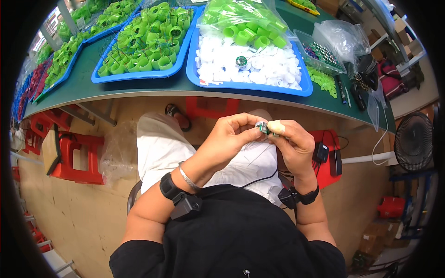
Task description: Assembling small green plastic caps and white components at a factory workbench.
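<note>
Sat at a green tabletop (157, 86) with a pale front edge, above a tan floor (92, 208), with red stools (66, 153) to left and right and a black fan (414, 141) at far right. Bent both bare forearms over white trousers (160, 148) and pinched a small circuit part (263, 127), green and silvery, between left hand (234, 134) and right hand (295, 141), fingertips of each closed on it, above the lap and short of the table edge. Wore a cream-coloured cover (276, 127) on one right finger. Had much plastic in sight: smooth, hollow green cups (143, 62) among thin dark wires in one blue tray (134, 78); a jumbled heap of small white pieces (218, 60) in another, partly under a crinkled clear bag (241, 28) of more cups; flat light-green pieces (323, 82) loose beside a clear box (336, 70). Counted one round green board (241, 61) on the white heap, two wrist-worn black boxes (186, 206), one silver bracelet (187, 178); cups and pieces too many to count
</note>
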A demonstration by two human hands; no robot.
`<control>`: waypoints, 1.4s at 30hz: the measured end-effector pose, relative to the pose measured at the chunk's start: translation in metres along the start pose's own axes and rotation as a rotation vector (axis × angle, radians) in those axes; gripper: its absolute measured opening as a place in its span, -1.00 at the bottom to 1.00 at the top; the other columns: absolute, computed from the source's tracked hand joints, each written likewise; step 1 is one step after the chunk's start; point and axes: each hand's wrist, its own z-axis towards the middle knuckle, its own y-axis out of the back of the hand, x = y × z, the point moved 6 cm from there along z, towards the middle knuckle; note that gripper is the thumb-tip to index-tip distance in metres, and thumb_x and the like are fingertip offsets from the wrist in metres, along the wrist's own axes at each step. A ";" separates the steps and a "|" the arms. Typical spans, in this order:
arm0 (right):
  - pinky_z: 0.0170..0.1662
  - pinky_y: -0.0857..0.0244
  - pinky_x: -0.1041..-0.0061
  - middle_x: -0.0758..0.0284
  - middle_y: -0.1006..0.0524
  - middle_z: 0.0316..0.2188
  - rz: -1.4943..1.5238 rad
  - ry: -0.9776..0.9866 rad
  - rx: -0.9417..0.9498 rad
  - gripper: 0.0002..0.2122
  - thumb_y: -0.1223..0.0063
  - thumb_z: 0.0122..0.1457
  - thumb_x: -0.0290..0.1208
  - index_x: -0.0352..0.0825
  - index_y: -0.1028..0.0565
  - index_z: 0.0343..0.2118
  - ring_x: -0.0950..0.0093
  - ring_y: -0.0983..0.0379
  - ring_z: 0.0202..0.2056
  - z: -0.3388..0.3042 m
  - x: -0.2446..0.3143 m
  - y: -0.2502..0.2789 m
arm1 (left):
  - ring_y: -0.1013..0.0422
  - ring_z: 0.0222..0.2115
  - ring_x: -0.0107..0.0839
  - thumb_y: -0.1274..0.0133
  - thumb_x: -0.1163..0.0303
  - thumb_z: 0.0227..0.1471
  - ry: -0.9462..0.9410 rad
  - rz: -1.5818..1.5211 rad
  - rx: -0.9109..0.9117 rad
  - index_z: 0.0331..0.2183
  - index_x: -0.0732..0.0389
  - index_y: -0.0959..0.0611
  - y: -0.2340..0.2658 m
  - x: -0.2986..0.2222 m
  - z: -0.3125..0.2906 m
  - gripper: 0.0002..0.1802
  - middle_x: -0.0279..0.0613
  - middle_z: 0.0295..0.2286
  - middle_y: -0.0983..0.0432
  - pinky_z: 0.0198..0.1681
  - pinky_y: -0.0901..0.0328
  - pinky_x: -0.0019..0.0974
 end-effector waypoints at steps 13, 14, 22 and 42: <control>-0.26 -0.37 0.53 0.22 -0.51 -0.23 0.899 -0.449 -0.090 -0.75 0.01 0.22 -0.56 -0.38 -0.48 -0.04 0.55 -0.45 -0.34 -0.005 -0.023 0.007 | -0.41 -0.36 -0.58 -0.13 0.41 0.06 -0.503 0.897 -0.213 -0.14 0.31 -0.59 0.030 -0.117 0.053 -0.70 -0.30 -0.35 -0.53 -0.26 -0.32 -0.47; -0.26 -0.37 0.54 0.23 -0.50 -0.20 0.845 -0.442 -0.095 -0.76 0.02 0.22 -0.57 -0.39 -0.48 -0.04 0.55 -0.45 -0.33 -0.002 -0.023 0.006 | -0.42 -0.32 -0.45 -0.12 0.45 0.01 -0.505 0.974 -0.263 -0.15 0.27 -0.61 0.046 -0.118 0.067 -0.69 -0.25 -0.32 -0.54 -0.22 -0.30 -0.38; -0.24 -0.38 0.58 0.30 -0.52 -0.24 0.587 -0.484 -0.130 -0.76 0.01 0.21 -0.60 -0.40 -0.48 -0.05 0.58 -0.46 -0.32 -0.005 -0.029 0.009 | -0.34 -0.21 -0.17 -0.15 0.33 -0.06 -0.774 1.705 -0.179 -0.39 0.17 -0.68 -0.001 -0.100 0.078 -0.84 -0.22 -0.34 -0.52 -0.15 -0.20 -0.14; -0.20 -0.35 0.54 0.33 -0.55 -0.26 0.879 -0.532 -0.246 -0.82 -0.06 0.19 -0.57 -0.37 -0.49 -0.14 0.56 -0.45 -0.30 -0.013 -0.042 -0.003 | -0.48 -0.33 -0.53 -0.04 0.50 0.13 -0.078 0.247 -0.031 -0.11 0.38 -0.54 -0.009 -0.026 0.016 -0.73 -0.20 -0.30 -0.55 -0.26 -0.40 -0.49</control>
